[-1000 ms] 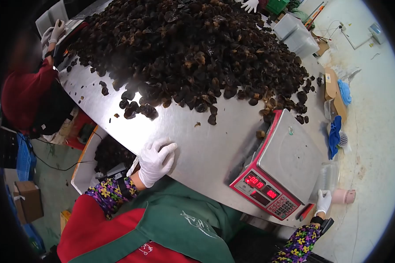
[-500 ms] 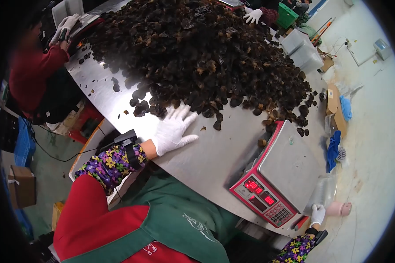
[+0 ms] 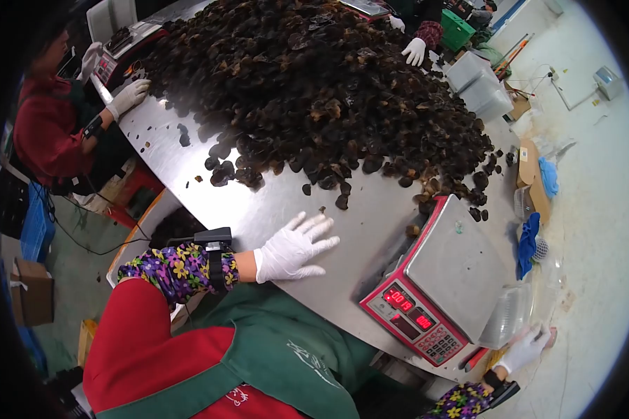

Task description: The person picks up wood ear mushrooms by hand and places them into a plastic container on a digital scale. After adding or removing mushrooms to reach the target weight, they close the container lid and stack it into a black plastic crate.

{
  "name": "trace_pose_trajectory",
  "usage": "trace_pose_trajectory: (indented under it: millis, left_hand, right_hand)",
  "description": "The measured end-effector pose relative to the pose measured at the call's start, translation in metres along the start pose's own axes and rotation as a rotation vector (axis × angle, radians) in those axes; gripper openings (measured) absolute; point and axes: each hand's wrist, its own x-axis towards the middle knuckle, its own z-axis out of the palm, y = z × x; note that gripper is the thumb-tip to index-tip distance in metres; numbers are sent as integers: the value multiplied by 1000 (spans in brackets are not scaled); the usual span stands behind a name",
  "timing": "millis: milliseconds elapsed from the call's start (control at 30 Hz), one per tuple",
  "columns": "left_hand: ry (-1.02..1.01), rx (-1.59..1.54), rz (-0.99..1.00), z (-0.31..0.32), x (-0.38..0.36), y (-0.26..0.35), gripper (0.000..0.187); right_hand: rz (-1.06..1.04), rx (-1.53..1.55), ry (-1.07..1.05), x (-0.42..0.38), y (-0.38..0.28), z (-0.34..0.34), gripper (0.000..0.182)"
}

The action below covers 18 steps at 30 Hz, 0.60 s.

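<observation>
My left hand (image 3: 295, 250), in a white glove, is open with fingers spread above the near edge of the metal table (image 3: 258, 209). It holds nothing. Beyond it lies a large heap of dark, curled pieces that look like wood ear mushrooms (image 3: 314, 98). My right hand (image 3: 526, 350), also gloved, reaches past the scale at the lower right. Its fingers look stretched out over a pinkish roll (image 3: 552, 338), mostly covered by the hand. Beside it stand clear plastic containers (image 3: 504, 318). A red-framed scale (image 3: 458, 269) with lit red digits sits between my hands.
Across the table at left, a person in red (image 3: 49, 140) with white gloves stands by another scale (image 3: 108, 66). Another worker's gloved hand (image 3: 414, 51) rests at the heap's far side. Translucent bins (image 3: 482, 91), a blue cloth (image 3: 528, 244) and a cardboard box (image 3: 531, 171) line the right.
My left hand has drawn back from the heap toward me. My right hand has moved right onto the pinkish roll. The person at left has brought one hand down to the table edge.
</observation>
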Motion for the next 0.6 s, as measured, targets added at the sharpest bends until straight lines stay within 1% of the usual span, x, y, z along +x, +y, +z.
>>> trace_pose_trajectory:
  millis: [67,100,133,167,200,233,267,300,333,367,400,433,467,500,567,600]
  left_hand:
    - [-34,-247,194,11,3,0,63]
    - [-35,-245,201,5,9,-3,63]
    - [13,-283,173,-8,23,-8,58]
    - [61,-322,144,-22,37,-14,54]
    - [206,-254,87,-35,54,-24,51]
    - [450,-85,114,-41,74,-43,50]
    - [514,-64,19,-47,95,-62,51]
    - [510,-13,-122,-53,114,-82,53]
    - [602,117,-196,-51,131,-99,54]
    - [630,212,-232,-49,144,-114,56]
    - [478,138,-289,-49,150,-114,56]
    - [322,63,-341,-47,156,-112,55]
    - [234,78,-309,-39,157,-108,52]
    - [236,45,-263,-30,154,-96,45]
    - [197,-88,-186,-11,141,-69,42]
    - [161,-78,-129,-13,131,-55,39]
  right_hand:
    - [-90,96,-93,-36,-50,-2,18]
    - [-216,167,-133,-59,-76,-1,14]
    - [-343,236,-174,-82,-99,0,12]
    - [-454,114,-192,-103,-115,-1,11]
    - [-564,-10,-212,-121,-125,1,10]
    - [-571,-53,-312,-139,-122,3,18]
    - [-632,-109,-284,-150,-133,1,21]
    - [-695,-164,-252,-161,-146,1,26]
    - [-697,-164,-247,-172,-158,-5,26]
    - [-648,-87,-206,-183,-169,-13,30]
    - [-597,-12,-166,-192,-178,-19,34]
    - [-630,153,-203,-202,-185,-21,35]
    - [-664,199,-274,-215,-193,-21,35]
    - [-697,248,-346,-228,-201,-20,35]
    - [-725,529,-575,-250,-220,-4,38]
    - [-737,529,-610,-264,-228,5,42]
